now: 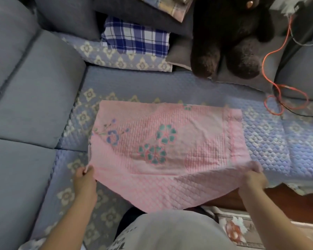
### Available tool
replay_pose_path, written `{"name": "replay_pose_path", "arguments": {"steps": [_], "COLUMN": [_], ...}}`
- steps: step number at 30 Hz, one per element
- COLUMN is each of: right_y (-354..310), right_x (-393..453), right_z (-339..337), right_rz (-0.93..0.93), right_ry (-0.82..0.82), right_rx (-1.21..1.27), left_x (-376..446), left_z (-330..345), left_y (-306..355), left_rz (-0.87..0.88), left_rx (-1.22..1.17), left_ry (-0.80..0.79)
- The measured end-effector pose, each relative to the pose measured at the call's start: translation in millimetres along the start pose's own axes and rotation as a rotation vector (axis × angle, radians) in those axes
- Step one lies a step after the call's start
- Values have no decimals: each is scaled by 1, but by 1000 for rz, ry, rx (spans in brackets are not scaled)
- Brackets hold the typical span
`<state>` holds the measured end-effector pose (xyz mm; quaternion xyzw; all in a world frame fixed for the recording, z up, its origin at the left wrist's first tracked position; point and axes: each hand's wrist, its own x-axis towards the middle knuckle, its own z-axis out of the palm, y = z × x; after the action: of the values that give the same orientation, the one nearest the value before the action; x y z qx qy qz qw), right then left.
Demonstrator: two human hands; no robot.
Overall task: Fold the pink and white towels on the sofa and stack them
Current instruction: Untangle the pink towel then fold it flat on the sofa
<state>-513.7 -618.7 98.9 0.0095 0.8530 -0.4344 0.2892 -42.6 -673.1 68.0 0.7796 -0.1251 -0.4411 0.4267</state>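
The pink towel (163,141) lies spread on the sofa (25,87), over the patterned blue seat cover (269,138), with its near edge lifted and sagging in a point toward the person. The left hand (84,177) pinches the near left corner, fingers (89,169) curled round the cloth; the right hand (255,175) grips the near right corner the same way. At the back of the seat a folded blue checked cloth (135,38) rests on a cushion (123,60). Beside it sits a dark plush bear (229,37). An orange cable (278,83) loops on the seat to the right. No white towel can be made out.
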Motion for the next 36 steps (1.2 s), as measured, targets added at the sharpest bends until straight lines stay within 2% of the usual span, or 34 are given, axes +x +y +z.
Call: {"name": "replay_pose_path", "arguments": {"steps": [2,4,6,8,10,12,16,21,27,32,36], "right_y": [-4,4,13,18,17,14,20,32,34,34,34], "right_x": [-39,-78,-111,-141,-170,-193,-199,-202,-206,-208,-208], "right_z": [19,44,67,87,101,112,127,128,128,127,127], "right_rz": [-66,-189,-417,-661,-820,-899,-908,-1049,-1169,-1219,-1262], "right_ry": [-19,-167,-336,-439,-543,-607,-609,-641,-580,-557,-514], "right_rx": [-67,-171,-290,-385,-405,-375,-354,-398,-404,-440,-492], "left_x": [-35,-68,-95,-113,-124,-129,-120,-122,-116,-116,-119], "left_z": [16,33,50,64,75,81,75,64,62,64,67], "left_y": [5,6,9,12,15,20,29,28,31,30,36], "left_rz": [85,172,252,334,403,431,434,456,427,330,195], "left_rx": [51,102,150,196,239,270,343,357,385,388,279], "left_ry": [-109,-242,-357,-453,-511,-508,-513,-497,-473,-494,-516]}}
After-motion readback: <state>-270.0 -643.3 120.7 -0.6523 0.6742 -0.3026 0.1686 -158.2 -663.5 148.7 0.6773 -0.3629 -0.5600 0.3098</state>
